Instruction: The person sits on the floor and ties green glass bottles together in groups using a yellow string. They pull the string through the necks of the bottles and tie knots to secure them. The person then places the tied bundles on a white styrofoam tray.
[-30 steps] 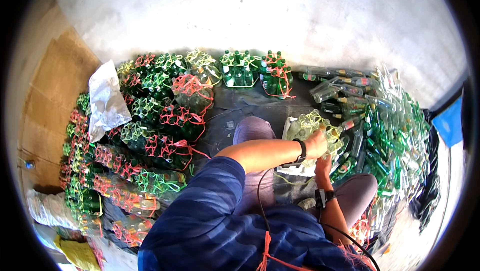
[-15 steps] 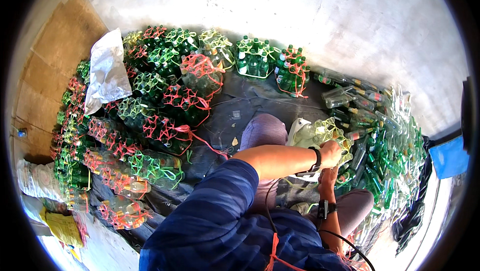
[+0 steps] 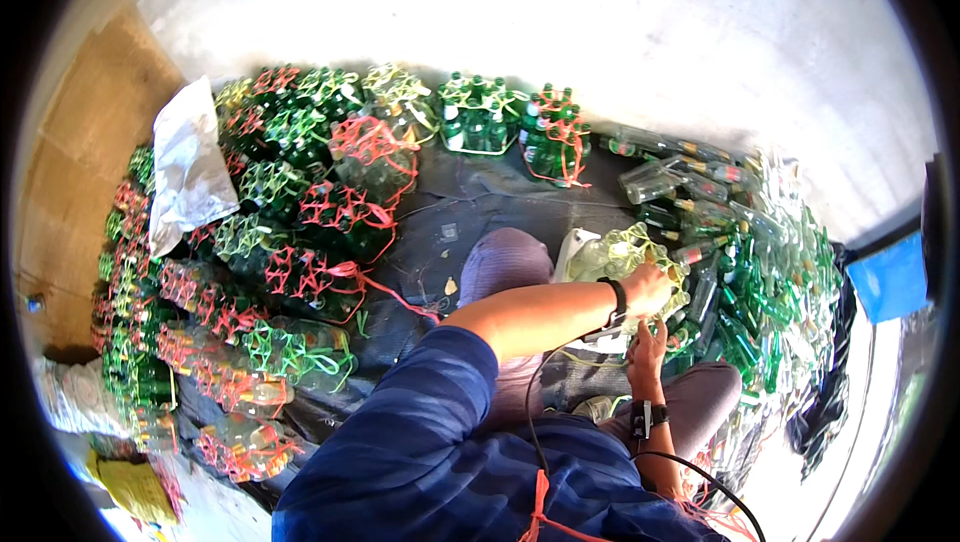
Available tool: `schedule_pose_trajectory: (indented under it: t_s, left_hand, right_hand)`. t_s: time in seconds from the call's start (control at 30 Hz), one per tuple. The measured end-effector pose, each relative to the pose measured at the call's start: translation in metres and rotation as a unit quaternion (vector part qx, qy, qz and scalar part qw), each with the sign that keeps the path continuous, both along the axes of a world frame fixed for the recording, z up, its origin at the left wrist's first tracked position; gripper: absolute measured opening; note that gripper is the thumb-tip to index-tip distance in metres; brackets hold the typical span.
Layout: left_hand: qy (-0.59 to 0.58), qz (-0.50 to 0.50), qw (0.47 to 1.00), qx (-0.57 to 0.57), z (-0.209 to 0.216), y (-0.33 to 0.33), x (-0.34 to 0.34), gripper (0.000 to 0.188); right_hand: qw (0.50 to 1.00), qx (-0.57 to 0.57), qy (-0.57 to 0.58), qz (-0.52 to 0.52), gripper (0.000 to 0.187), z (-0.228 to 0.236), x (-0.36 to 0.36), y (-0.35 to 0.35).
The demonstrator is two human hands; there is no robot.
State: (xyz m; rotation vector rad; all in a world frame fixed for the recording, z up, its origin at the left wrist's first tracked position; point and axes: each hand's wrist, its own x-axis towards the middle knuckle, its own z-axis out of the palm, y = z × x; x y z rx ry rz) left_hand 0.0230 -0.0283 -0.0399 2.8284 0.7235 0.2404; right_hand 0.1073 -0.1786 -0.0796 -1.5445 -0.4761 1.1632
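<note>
A bundle of clear bottles netted with pale yellow strap [image 3: 632, 242] stands upright in front of me, right of my left knee. My left hand [image 3: 650, 288] reaches across from the left and is closed at the near right side of this netting, its fingers on the strap. Just below it, my right hand [image 3: 647, 344] has its fingers up close to the left one, and a loose yellow strap end [image 3: 590, 360] runs to it. The exact grip of the right fingers is small and partly hidden. A pale block or board [image 3: 574, 247] shows behind the bundle's left side.
Loose green and clear bottles [image 3: 745, 312] lie heaped at my right. Several bundles in red, green and yellow strap [image 3: 300, 192] fill the left and back, with a silvery sheet [image 3: 190, 172] over some. A dark tarp [image 3: 470, 187] covers the floor; a pale wall [image 3: 480, 2] rises behind.
The whole view has shifted slightly. My right hand's fingers have turned upward and more of them shows, while my left hand stays at the yellow netting.
</note>
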Motion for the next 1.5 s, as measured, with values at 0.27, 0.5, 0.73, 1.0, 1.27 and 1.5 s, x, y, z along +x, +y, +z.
schedule_pose_trajectory:
  t_s: [0.27,0.5,0.73,1.0,1.27,1.5]
  left_hand:
    - [0.01,-0.04,0.999,-0.006,0.006,0.004,-0.008,0.002]
    - [0.017,-0.084,0.996,-0.01,0.024,0.013,-0.016,0.006]
    - [0.094,-0.06,0.992,-0.056,0.046,0.023,-0.014,0.017]
    - [0.057,-0.071,0.992,-0.082,0.048,0.035,-0.018,0.014]
    - [0.079,-0.062,0.985,-0.138,0.062,0.035,-0.01,0.01]
    - [0.041,-0.079,0.988,-0.13,0.043,0.047,-0.007,0.008]
  right_hand:
    - [0.998,-0.012,0.055,0.0,0.018,0.005,0.006,-0.014]
    - [0.998,0.012,0.05,0.027,0.023,0.006,-0.005,-0.013]
    - [0.999,0.027,0.037,0.007,0.025,0.0,-0.003,-0.012]
    - [0.999,0.035,0.036,0.006,0.026,-0.004,-0.003,-0.009]
    - [0.999,0.034,-0.008,0.004,0.028,-0.019,-0.002,-0.006]
    - [0.999,0.042,0.004,0.013,0.029,-0.02,-0.003,-0.002]
